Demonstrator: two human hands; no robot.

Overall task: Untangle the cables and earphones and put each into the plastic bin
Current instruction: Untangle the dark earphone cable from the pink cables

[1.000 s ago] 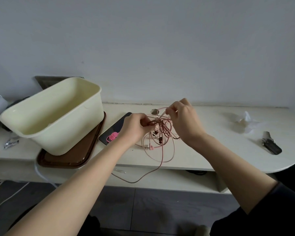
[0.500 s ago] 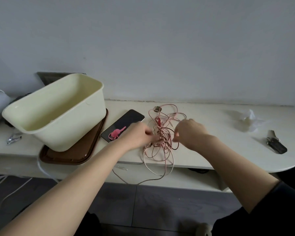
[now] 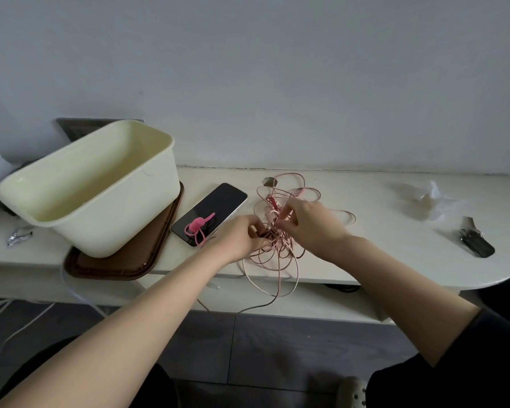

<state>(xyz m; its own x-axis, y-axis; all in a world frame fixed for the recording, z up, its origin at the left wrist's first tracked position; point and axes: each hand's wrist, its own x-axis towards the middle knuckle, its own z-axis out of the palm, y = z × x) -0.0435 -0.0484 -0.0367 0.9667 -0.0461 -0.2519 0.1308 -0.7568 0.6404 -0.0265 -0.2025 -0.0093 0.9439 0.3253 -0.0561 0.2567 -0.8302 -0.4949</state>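
Note:
A tangle of pink and reddish cables and earphones [image 3: 280,245] lies on the white table [image 3: 380,260], with loops hanging over the front edge. My left hand [image 3: 239,240] pinches strands at the tangle's left side. My right hand [image 3: 309,222] pinches strands at its upper right, fingers curled into the knot. The cream plastic bin [image 3: 100,189] stands tilted on a brown tray [image 3: 130,260] to the left, and nothing shows inside it.
A phone [image 3: 215,207] with a pink cable tie [image 3: 198,226] on it lies between the tray and the tangle. Keys [image 3: 476,241] and crumpled clear plastic [image 3: 430,198] sit at the right. A foil wrapper [image 3: 19,235] lies far left.
Both hands have come down from a raised hold and the tangle now rests on the table. My right hand has shifted up into the knot's upper part.

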